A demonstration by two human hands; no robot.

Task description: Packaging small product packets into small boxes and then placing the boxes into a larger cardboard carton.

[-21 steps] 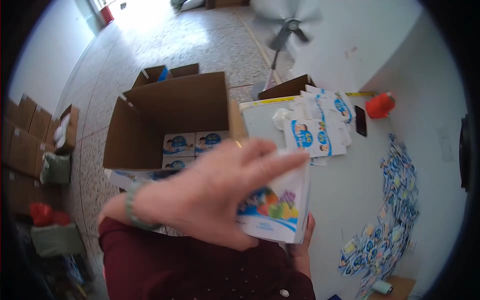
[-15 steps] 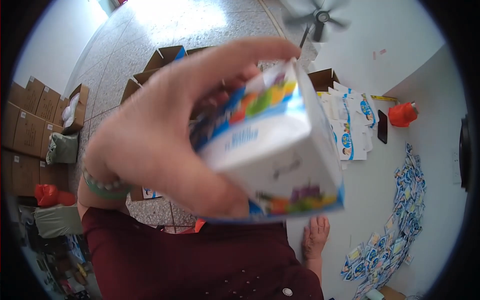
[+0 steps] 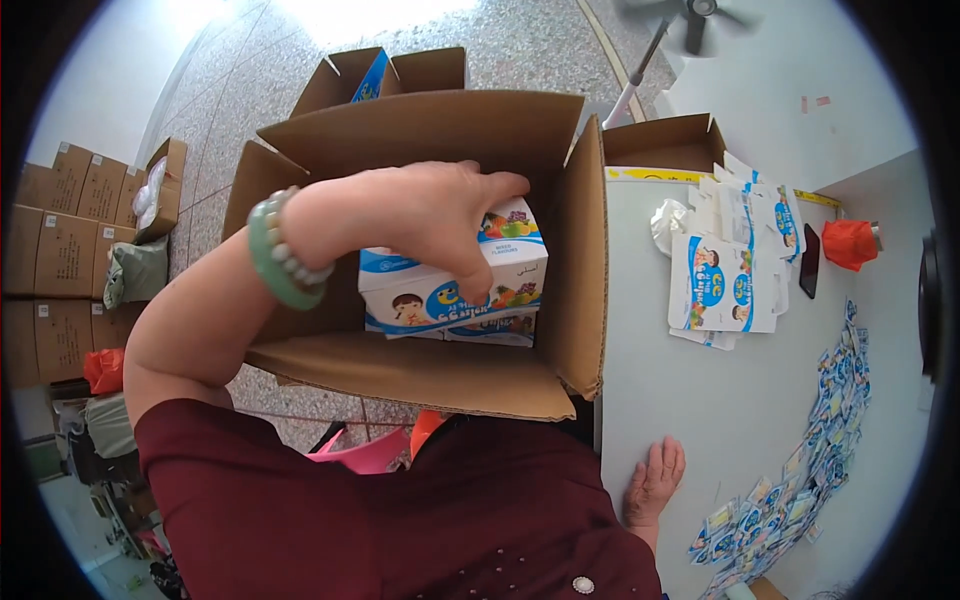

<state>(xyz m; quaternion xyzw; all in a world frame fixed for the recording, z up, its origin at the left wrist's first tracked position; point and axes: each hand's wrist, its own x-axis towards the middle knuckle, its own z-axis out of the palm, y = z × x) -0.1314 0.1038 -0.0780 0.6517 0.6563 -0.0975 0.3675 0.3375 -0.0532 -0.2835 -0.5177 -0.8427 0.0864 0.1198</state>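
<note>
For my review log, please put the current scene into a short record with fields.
Left hand: grips a white printed box inside the open carton
Under that box: more printed boxes, partly hidden
Right hand: lies on the table, fingers extended
Table, far part: flat white printed pieces, dark phone
Table, right side: heap of small packets

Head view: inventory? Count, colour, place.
Open carton: one, brown, centre
Held box: one, white-blue, inside carton
Boxes beneath: count unclear, white-blue, inside carton
Table: one, pale, right
Flattened boxes: several, white-blue, on table
Phone: one, black, on table
Bundle: one, red, beside phone
Packets: many, blue-white, table's right
Fan: one, grey, top right
Stacked cartons: several, brown, left
Bracelets: two, green and pale, left wrist
Left hand: one, on held box
Right hand: one, on table
</note>
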